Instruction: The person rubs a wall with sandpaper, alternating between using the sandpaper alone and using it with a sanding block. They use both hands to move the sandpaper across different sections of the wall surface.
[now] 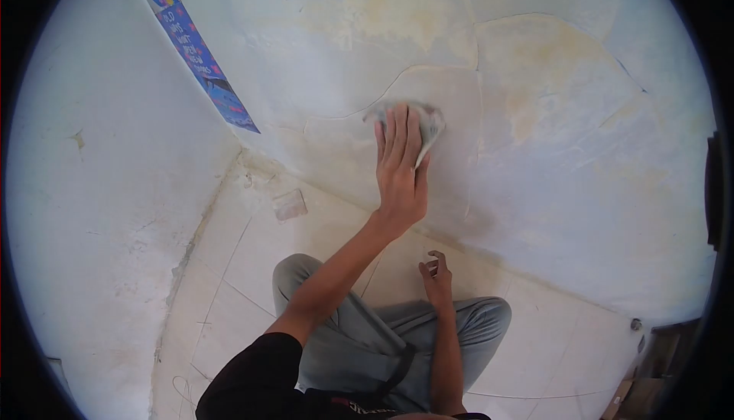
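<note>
Against the pale, patchy wall [550, 137], my left hand [399, 164] presses a crumpled grey-white cloth [434, 125]. Its fingers lie stretched over the cloth, and the thumb is at the right side. The cloth's edges are smeared by motion, and part of it is hidden under the fingers. Lower down, my right hand [436, 271] hangs over the floor near my right knee. Its fingers are loosely bent and apart, with nothing visible in them. Around the cloth, the wall has raised cracks and yellowish stains.
My crossed legs [352, 343] in grey trousers rest on the tiled floor [245, 267]. A small flat piece [290, 204] lies near the wall corner. A blue printed strip [195, 49] is on the wall at upper left. Dark items and a cardboard box [623, 397] are at lower right.
</note>
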The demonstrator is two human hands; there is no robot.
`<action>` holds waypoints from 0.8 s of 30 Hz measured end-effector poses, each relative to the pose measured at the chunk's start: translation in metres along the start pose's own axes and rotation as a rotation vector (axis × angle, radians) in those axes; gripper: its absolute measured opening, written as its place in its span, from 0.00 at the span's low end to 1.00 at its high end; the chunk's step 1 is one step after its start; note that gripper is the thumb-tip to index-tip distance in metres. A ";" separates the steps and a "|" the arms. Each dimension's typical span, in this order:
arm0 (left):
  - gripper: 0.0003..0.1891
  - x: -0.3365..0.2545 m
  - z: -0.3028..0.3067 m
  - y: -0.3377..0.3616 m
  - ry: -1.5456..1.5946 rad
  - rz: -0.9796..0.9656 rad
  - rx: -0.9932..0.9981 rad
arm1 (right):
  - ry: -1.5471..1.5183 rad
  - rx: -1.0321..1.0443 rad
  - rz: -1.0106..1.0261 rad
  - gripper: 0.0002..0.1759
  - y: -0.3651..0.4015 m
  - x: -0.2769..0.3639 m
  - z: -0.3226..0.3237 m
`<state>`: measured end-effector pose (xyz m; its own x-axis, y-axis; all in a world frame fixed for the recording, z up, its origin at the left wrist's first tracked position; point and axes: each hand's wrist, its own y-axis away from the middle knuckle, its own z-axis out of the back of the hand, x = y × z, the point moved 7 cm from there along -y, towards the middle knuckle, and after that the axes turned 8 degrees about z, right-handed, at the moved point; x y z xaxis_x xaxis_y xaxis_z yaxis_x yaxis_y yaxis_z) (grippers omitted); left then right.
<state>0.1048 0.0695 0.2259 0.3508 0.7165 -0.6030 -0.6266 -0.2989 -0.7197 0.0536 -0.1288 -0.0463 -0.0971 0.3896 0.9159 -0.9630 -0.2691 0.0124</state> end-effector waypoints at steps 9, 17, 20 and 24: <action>0.29 -0.002 0.015 -0.014 -0.008 0.013 -0.128 | -0.008 0.009 -0.011 0.22 0.000 0.004 0.000; 0.30 0.010 -0.006 0.025 0.005 -0.001 -0.009 | 0.014 0.029 -0.005 0.22 0.000 0.000 -0.001; 0.29 0.001 -0.001 0.005 0.021 0.007 -0.049 | -0.002 0.009 -0.009 0.23 0.001 -0.001 -0.003; 0.29 0.008 -0.007 0.019 0.015 0.008 -0.058 | 0.015 0.000 -0.012 0.23 0.005 -0.004 -0.001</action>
<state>0.1011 0.0652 0.2046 0.3569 0.7046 -0.6133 -0.5879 -0.3408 -0.7337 0.0494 -0.1307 -0.0498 -0.0895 0.4062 0.9094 -0.9641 -0.2646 0.0233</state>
